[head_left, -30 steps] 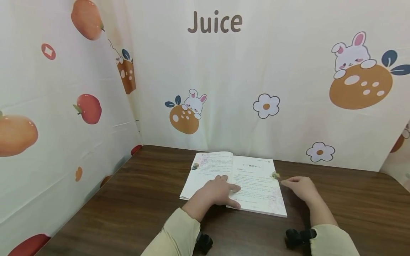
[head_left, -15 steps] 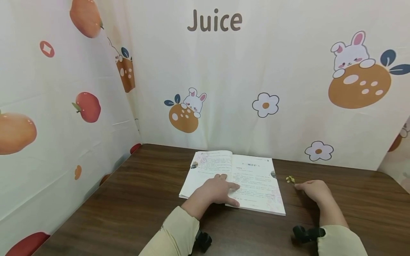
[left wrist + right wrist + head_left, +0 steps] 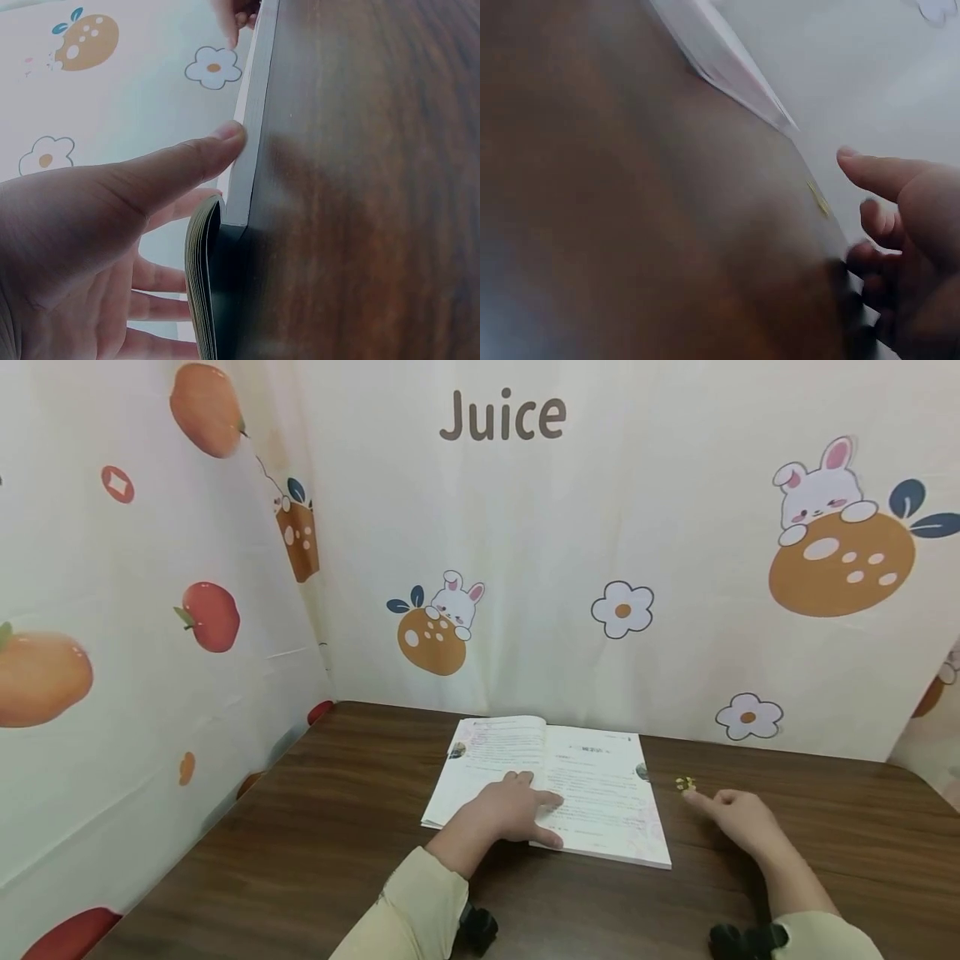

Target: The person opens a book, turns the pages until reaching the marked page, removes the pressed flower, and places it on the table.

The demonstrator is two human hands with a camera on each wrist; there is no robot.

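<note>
An open book (image 3: 600, 793) with printed pages lies on the table in the head view. My left hand (image 3: 510, 807) rests across the lower middle of it, fingers spread and thumb at the front edge. From the left wrist, the left thumb (image 3: 187, 161) touches the edge of the page block. A small sprig of yellow flowers (image 3: 686, 783) lies on the wood to the right of the book. Just beside it is my right hand (image 3: 738, 818). In the right wrist view the right thumb (image 3: 885, 172) stands apart from the loosely bent fingers, with the yellow sprig (image 3: 819, 199) outside them.
The dark wooden table (image 3: 322, 827) reaches back to a curtain (image 3: 540, 543) printed with fruit, rabbits and flowers. A round picture tab (image 3: 642, 772) shows at the book's right edge. Black straps with camera mounts (image 3: 478, 929) sit on both wrists.
My right hand has drawn the yellow sprig rightward off the book's edge and let go of it, its thumb parting from the fingers. My left hand stays on the book.
</note>
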